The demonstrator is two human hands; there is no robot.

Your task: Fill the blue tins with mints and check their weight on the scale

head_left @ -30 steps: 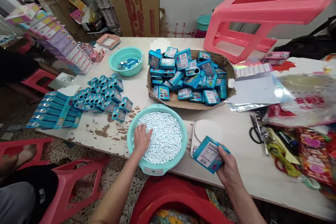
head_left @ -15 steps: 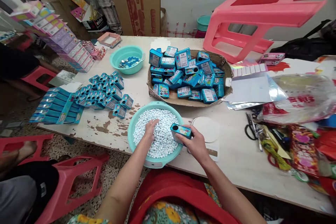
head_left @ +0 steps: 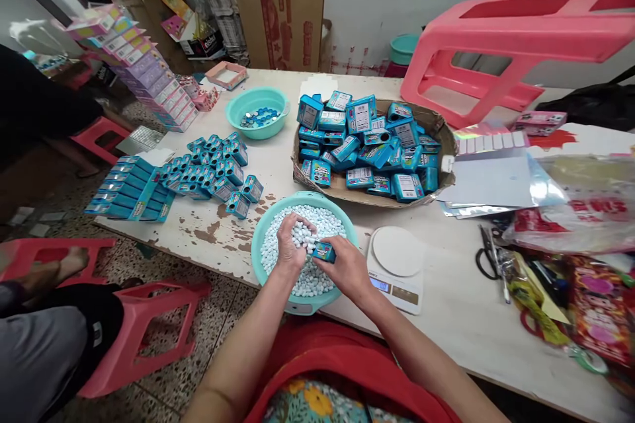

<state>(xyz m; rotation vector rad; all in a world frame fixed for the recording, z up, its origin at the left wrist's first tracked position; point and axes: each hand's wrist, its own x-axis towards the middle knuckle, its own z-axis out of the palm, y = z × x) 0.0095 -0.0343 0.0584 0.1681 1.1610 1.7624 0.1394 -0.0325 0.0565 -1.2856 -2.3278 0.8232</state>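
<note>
A turquoise basin [head_left: 258,238] full of small white candies [head_left: 317,284] stands at the table's front edge. Over it my left hand [head_left: 292,244] is cupped around a heap of the candies, its fingers curled. My right hand [head_left: 350,268] grips a small blue candy box [head_left: 325,251] between thumb and fingers, tilted with its end against the left hand's candies. The box's opening is hidden. Behind the basin, a cut-down cardboard box [head_left: 367,201] holds many similar blue boxes [head_left: 360,115]. More blue boxes [head_left: 233,172] stand in a cluster at the left.
Right of the basin is a white scale [head_left: 399,251] with a lit display. A second turquoise basin [head_left: 233,112] holds small blue and silver discs. Scissors [head_left: 489,254] and plastic bags lie at the right. A pink stool [head_left: 496,39] rests on the table; a seated person [head_left: 44,344] is at lower left.
My left hand has scooped up candies and lifted them. The right hand has brought the blue box left, over the basin, against them. The view has shifted slightly, uncovering the scale's display.
</note>
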